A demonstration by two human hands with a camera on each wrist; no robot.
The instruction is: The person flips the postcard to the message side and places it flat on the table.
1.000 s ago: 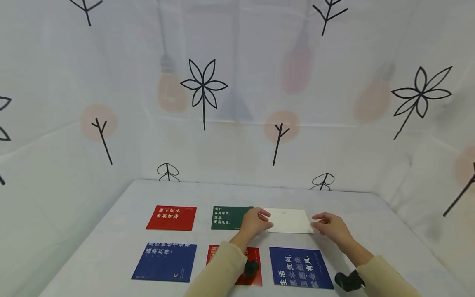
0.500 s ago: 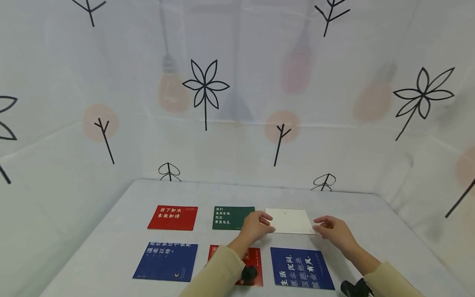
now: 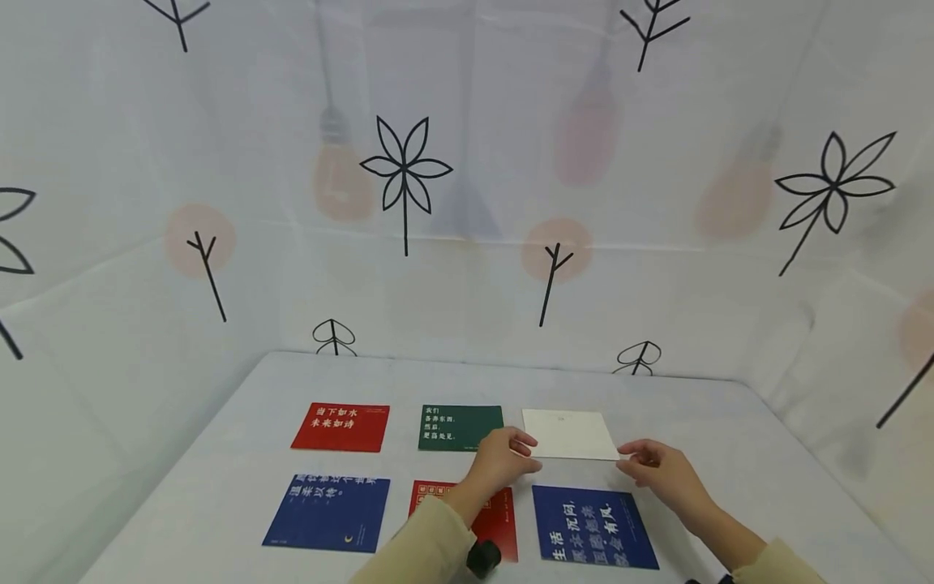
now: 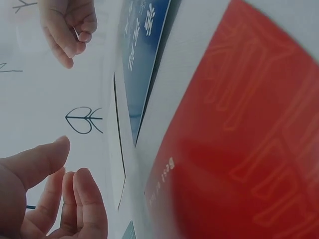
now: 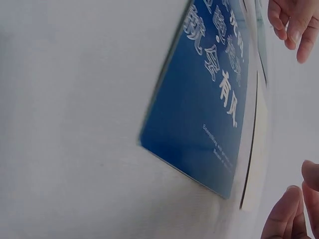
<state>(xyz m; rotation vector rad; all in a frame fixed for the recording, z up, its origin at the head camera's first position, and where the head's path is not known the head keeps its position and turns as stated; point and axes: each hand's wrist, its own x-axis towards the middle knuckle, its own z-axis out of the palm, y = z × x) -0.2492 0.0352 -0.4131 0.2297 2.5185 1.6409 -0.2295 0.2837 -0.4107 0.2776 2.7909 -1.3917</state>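
A cream-white postcard [image 3: 571, 434] lies flat at the right end of the back row. My left hand [image 3: 502, 461] hovers by its left edge, thumb and fingers loosely bent and apart, with nothing between them. Beside the near right corner is my right hand [image 3: 667, 477], likewise holding nothing. The left wrist view shows a gap between the thumb [image 4: 42, 162] and fingers of the left hand. Partly behind the left hand lies a green postcard [image 3: 456, 427] with white writing. A red postcard [image 3: 499, 523] below is partly covered by the left forearm.
A blue postcard [image 3: 594, 527] lies in front of the white one. At the left are another red postcard [image 3: 343, 434] and another blue one [image 3: 328, 519]. The white tabletop [image 3: 182, 503] meets a patterned cloth backdrop [image 3: 467, 300] behind and at the sides.
Both hands have drawn back slightly toward me, away from the white postcard's side edges. The postcards stay where they were; the head view has shifted a little.
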